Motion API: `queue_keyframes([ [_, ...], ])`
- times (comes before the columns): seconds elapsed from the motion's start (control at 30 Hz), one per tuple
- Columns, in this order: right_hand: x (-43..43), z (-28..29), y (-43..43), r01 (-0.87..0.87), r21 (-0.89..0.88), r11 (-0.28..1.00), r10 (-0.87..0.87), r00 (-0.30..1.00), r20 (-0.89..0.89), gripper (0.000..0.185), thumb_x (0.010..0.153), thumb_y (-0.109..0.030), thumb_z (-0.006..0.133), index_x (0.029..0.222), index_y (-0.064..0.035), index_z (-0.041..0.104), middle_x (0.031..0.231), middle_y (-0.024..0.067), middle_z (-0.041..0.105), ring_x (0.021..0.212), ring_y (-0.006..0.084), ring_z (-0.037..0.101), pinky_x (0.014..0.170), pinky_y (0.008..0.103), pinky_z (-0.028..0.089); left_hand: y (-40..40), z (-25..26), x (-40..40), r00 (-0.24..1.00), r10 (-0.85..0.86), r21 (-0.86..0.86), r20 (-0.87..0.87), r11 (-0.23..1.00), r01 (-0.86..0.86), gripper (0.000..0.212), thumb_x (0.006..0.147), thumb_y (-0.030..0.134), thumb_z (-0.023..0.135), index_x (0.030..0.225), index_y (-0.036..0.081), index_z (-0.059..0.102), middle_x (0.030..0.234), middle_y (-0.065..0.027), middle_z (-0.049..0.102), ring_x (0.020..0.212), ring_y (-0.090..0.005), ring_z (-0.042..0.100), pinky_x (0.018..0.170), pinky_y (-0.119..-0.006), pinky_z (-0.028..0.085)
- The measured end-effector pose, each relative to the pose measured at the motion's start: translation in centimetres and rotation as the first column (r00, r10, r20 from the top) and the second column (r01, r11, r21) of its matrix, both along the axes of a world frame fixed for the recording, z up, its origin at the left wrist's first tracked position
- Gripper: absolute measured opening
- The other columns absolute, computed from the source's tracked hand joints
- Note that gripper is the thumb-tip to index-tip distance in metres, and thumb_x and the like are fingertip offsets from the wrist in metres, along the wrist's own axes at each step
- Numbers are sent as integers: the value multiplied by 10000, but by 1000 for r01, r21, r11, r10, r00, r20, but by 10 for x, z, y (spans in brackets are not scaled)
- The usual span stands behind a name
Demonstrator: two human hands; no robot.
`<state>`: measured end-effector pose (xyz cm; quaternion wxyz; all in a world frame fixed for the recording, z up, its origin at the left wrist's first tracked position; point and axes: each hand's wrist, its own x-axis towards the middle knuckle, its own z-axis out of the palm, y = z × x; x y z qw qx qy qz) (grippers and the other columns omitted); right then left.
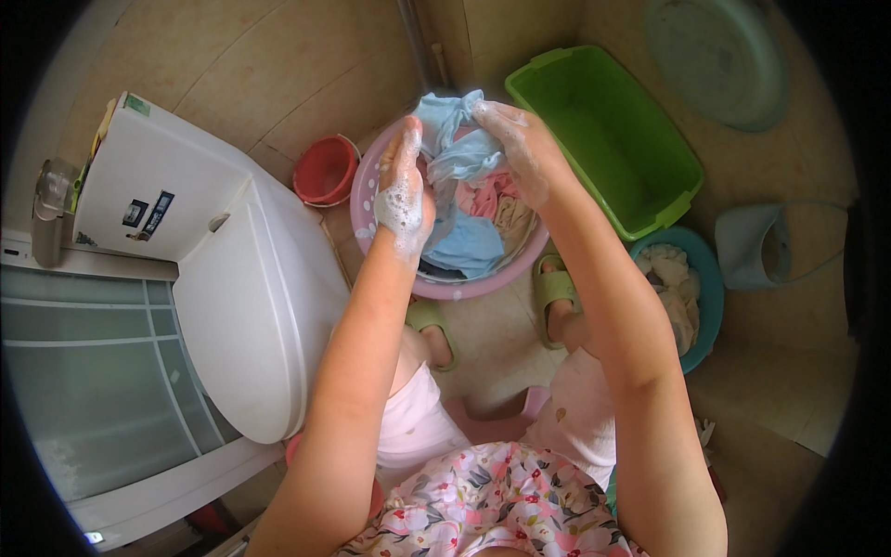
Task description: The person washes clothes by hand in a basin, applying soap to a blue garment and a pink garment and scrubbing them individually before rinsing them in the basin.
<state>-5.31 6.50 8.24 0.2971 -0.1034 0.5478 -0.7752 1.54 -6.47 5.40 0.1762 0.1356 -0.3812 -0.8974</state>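
A wet light-blue cloth point(463, 154) is bunched up over a pink basin point(540, 245) with white dots. My right hand point(521, 147), soapy along the fingers and back, grips the cloth's right side. Thick foam coats my left hand point(406, 189), which is edge-on at the cloth's left side with fingers extended; whether it grips the fabric is hidden. Below the hands, the basin contains a blue garment point(465, 245), pink fabric point(486, 195), beige fabric point(516, 219) and something dark at the near rim.
A white toilet point(240, 327) stands to the left, beside a small red bucket point(324, 171). At the right are a green rectangular tub point(612, 139) and a teal basin point(711, 306) of pale clothes point(674, 285). Green slippers point(555, 289) are close to the pink basin.
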Motion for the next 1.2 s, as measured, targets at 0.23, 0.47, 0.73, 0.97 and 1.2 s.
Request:
queue_keyframes([
  [0.23, -12, -24, 1, -16, -68, 998, 21, 997, 78, 207, 905, -254, 469, 962, -107, 603, 764, 7, 577, 584, 124, 505, 476, 243, 380, -1, -12, 3, 985, -140, -233, -97, 966, 115, 191, 883, 173, 595, 1025, 44, 606, 982, -23, 625, 902, -120, 570, 833, -285, 446],
  [0.47, 14, 19, 1, -2, 278, 961, -7, 999, 33, 387, 857, -415, 565, 981, -52, 618, 961, 63, 603, 815, 121, 535, 674, 282, 436, 7, -19, 4, 996, -36, -415, -86, 910, -3, 169, 870, 139, 607, 1005, 38, 610, 954, -26, 628, 857, -94, 571, 803, -255, 452],
  [0.73, 11, -13, -5, 335, 230, 914, -153, 808, -569, 237, 805, -230, 640, 852, 3, 635, 674, 146, 627, 574, 204, 601, 552, 335, 473, 0, -15, -1, 986, 162, -262, -36, 951, -166, 284, 892, 311, 585, 988, 43, 594, 955, -15, 587, 870, -106, 532, 797, -274, 432],
  [0.97, 64, -24, -22, 573, 195, 796, 284, -69, -956, 177, 760, -241, 616, 677, -85, 607, 574, 117, 578, 514, 264, 565, 595, 383, 437, -6, -41, 6, 735, -522, 182, -432, 748, 638, 359, 941, 425, 442, 1054, 109, 568, 987, 13, 593, 963, -111, 534, 866, -290, 442],
  [1.2, 38, -44, -7, 702, 281, 654, 166, 229, -959, 369, 811, -278, 534, 548, -28, 599, 540, 187, 570, 498, 349, 554, 566, 412, 432, 21, -37, 4, 870, -483, 189, -98, 849, 493, 305, 956, 371, 417, 1004, 118, 580, 967, -18, 607, 968, -117, 542, 886, -271, 422],
])
